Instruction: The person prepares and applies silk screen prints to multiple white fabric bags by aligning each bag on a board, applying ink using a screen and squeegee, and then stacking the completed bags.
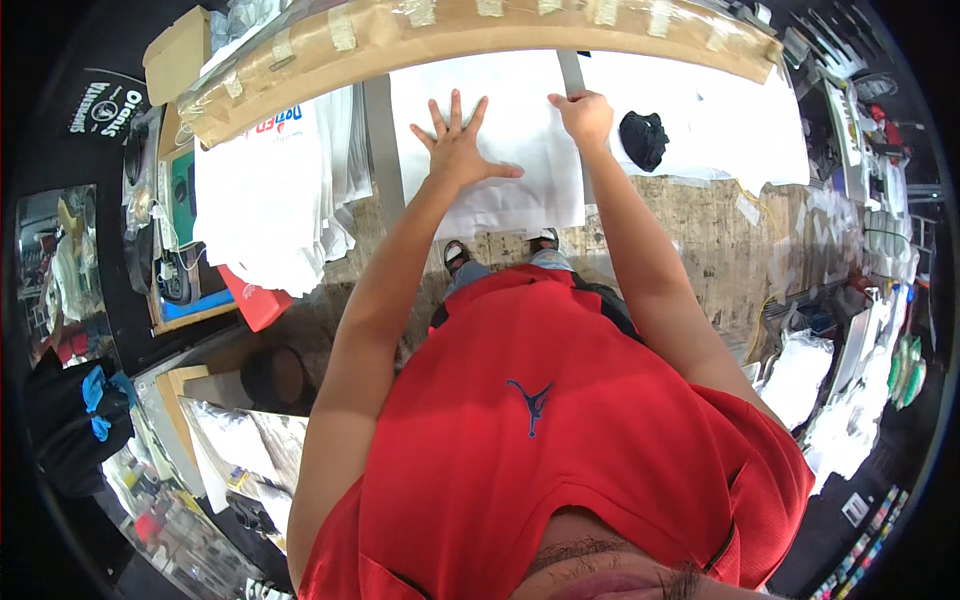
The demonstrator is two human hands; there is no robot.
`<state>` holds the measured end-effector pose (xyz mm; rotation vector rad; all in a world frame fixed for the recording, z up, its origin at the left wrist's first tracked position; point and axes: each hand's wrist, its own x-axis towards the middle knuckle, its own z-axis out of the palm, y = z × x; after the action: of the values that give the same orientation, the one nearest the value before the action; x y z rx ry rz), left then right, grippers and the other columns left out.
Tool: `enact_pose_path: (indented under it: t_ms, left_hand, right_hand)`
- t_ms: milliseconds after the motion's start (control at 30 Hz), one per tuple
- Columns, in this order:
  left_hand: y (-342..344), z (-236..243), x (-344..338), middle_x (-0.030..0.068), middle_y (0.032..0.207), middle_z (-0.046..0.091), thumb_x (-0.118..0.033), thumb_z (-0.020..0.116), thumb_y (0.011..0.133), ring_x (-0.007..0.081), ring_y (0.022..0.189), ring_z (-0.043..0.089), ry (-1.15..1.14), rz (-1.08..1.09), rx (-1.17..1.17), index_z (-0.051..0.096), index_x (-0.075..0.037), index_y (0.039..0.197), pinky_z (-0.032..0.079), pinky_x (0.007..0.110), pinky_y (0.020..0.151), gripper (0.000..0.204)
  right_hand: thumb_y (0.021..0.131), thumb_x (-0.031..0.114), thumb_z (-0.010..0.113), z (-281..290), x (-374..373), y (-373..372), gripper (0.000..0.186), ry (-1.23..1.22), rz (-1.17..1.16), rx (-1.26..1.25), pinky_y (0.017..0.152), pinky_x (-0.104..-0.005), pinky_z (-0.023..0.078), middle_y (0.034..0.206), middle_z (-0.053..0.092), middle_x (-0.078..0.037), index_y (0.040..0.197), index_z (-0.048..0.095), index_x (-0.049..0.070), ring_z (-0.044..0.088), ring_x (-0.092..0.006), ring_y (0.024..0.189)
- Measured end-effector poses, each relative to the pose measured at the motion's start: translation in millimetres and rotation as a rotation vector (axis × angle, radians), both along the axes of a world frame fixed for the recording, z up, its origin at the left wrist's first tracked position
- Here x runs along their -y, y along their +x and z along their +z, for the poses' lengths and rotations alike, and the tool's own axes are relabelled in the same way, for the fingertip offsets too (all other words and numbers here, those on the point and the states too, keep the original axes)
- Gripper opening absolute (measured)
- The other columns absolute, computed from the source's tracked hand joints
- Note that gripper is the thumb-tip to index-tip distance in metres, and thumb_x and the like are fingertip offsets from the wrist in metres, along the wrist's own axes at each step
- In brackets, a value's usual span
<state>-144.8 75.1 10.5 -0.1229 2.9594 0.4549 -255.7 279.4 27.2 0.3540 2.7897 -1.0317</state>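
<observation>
A white sheet, perhaps fabric, lies flat in front of me below a long cardboard-covered bar with tape strips on it. My left hand rests on the sheet with its fingers spread wide. At the sheet's upper right edge, my right hand has its fingers curled, gripping that edge. Just right of that hand, a crumpled black cloth lies on another white sheet.
To the left hangs a stack of printed white sheets, with a red object beneath and an open box holding cables beside it. A worn floor shows around my feet. Piles of white material sit at right.
</observation>
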Motion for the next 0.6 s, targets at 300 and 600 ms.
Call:
enact_pose_path:
  t_ms: [300, 600]
  left_hand:
    - [-23, 7, -4, 0.02, 0.167, -0.001, -0.084, 0.081, 0.03, 0.0556, 0.148, -0.01, -0.041, -0.015, 0.112, 0.014, -0.03, 0.161, -0.005, 0.085, 0.101, 0.156]
    - [31, -3, -14, 0.0221, 0.163, 0.022, -0.087, 0.067, 0.058, 0.0407, 0.153, 0.009, 0.061, -0.017, -0.295, 0.03, -0.013, 0.157, 0.002, 0.068, 0.118, 0.129]
  right_hand:
    - [0.096, 0.03, 0.053, -47, 67, 45, 0.044, 0.114, 0.642, -0.733, 0.115, -0.0488, 0.032, 0.132, 0.061, -0.02, 0.126, 0.061, -0.002, 0.05, -0.0398, 0.13]
    - [0.096, 0.053, 0.05, -88, 79, -58, 0.053, -0.126, 0.697, -0.5, 0.108, -0.0477, 0.04, 0.138, 0.06, -0.013, 0.134, 0.062, 0.018, 0.052, -0.0357, 0.129]
